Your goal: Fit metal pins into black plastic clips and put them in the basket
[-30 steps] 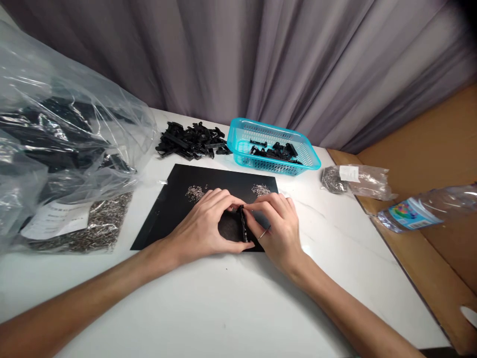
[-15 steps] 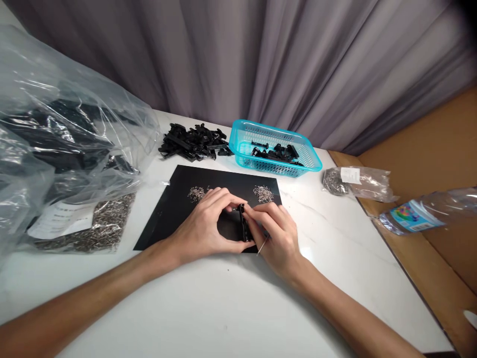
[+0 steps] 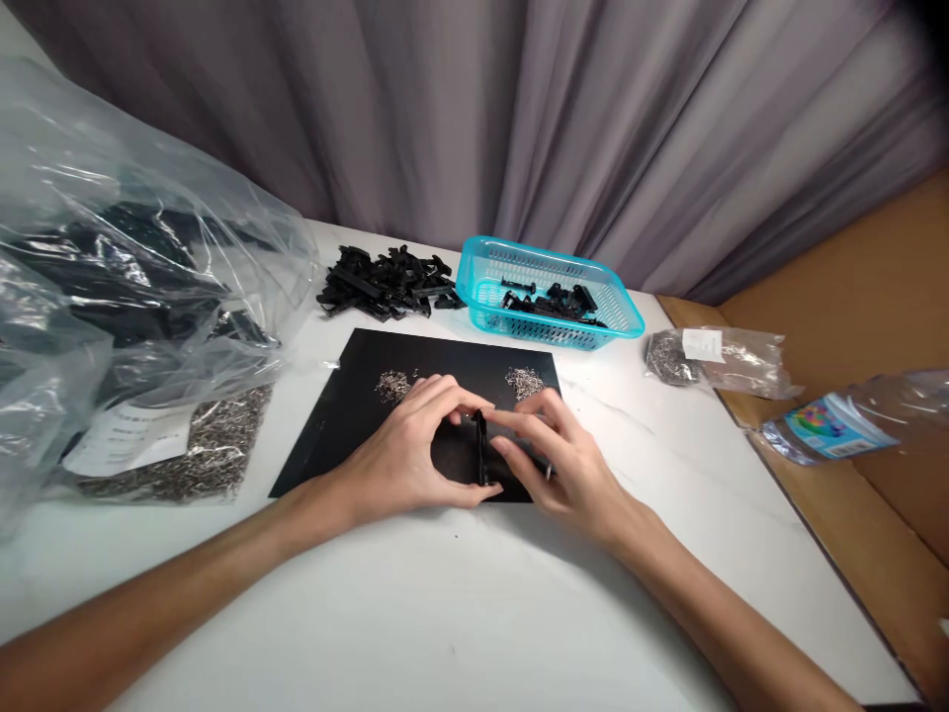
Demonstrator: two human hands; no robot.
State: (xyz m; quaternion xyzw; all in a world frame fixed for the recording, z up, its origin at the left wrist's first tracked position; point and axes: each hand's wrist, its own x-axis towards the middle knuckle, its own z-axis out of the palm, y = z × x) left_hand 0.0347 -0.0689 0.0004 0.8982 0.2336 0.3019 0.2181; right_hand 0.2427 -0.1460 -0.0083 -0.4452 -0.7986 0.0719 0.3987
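Observation:
My left hand [image 3: 404,450] is closed on a narrow black plastic part [image 3: 481,453], pinching it end to end between thumb and fingers over the black mat [image 3: 318,435]. At the part's far end, the index fingertip of my right hand [image 3: 574,470] touches it, while the thumb is held apart. A thin metal tool [image 3: 549,472] is tucked in the curled lower fingers of that hand; only a short bit shows, so its exact kind is hidden. Two piles of small metal springs or clips lie on the mat, a left pile [image 3: 392,386] and a right pile [image 3: 525,382].
Black plastic parts are heaped [image 3: 386,282] behind the mat. Beside them stands a blue basket [image 3: 553,259] with several similar parts. Clear plastic bags [image 3: 170,287] fill the left side, one holding metal pieces [image 3: 222,445]. To the right lie a small bag [image 3: 674,358] and a plastic bottle [image 3: 826,427].
My right thumb has come away from the black part and the index finger now reaches out to its far end. The thin metal tool shows less. My left hand keeps its hold.

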